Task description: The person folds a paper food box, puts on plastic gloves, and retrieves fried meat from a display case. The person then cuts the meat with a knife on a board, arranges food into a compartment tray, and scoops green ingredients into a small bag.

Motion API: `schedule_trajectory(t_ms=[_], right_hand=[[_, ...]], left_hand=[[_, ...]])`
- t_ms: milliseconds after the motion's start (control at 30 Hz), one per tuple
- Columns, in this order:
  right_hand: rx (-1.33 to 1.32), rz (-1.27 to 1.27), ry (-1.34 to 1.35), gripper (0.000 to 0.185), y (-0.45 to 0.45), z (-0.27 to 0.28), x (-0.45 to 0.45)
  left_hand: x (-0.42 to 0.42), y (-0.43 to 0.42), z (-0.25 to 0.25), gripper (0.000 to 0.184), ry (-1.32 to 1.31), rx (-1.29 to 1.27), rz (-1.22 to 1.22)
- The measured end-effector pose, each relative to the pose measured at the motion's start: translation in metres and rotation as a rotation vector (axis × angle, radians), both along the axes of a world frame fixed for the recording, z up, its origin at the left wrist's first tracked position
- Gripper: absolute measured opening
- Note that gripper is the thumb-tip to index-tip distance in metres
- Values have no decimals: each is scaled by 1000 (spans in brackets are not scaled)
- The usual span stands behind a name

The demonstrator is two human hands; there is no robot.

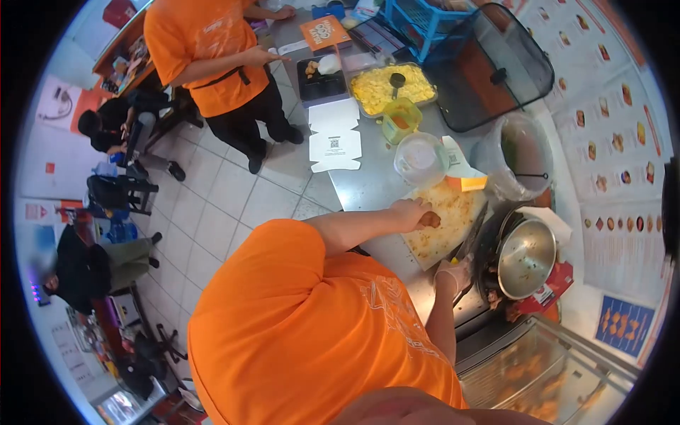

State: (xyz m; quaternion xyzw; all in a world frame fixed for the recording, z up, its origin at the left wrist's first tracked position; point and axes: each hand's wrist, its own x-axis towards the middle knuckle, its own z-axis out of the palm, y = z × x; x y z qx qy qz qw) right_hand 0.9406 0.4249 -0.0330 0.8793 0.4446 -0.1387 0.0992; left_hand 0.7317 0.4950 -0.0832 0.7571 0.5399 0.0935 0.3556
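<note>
My left hand (409, 214), bare, has its fingers closed around a brown piece of fried food (430, 220), which looks like chicken. It is just over the left side of a crumb-covered cutting board (443, 230). My right hand (453, 273), in a clear plastic glove, grips a knife (467, 248) by its handle, where a bit of yellow shows. The blade lies along the board's right edge. Beyond the board are a round clear plastic tub (421, 159) and an open white-and-orange paper box (464, 168).
A steel bowl (526, 258) and a clear bucket (520, 157) stand on the right. Farther along are a tray of yellow food (368, 92), a flattened carton (335, 134) and a black mesh cover (489, 67). A co-worker in orange (205, 57) works at the counter. A glass food case (545, 368) is nearby.
</note>
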Motion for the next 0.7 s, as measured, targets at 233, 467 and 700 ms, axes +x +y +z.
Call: schedule_trajectory(t_ms=[233, 467, 700], right_hand=[[14, 97, -58, 69, -6, 1, 6], [-97, 166, -91, 59, 15, -5, 25], [306, -24, 347, 39, 6, -15, 54]], left_hand=[[-171, 39, 33, 39, -23, 57, 707], [-363, 147, 5, 71, 180, 16, 790], [-371, 191, 43, 57, 288, 24, 655]])
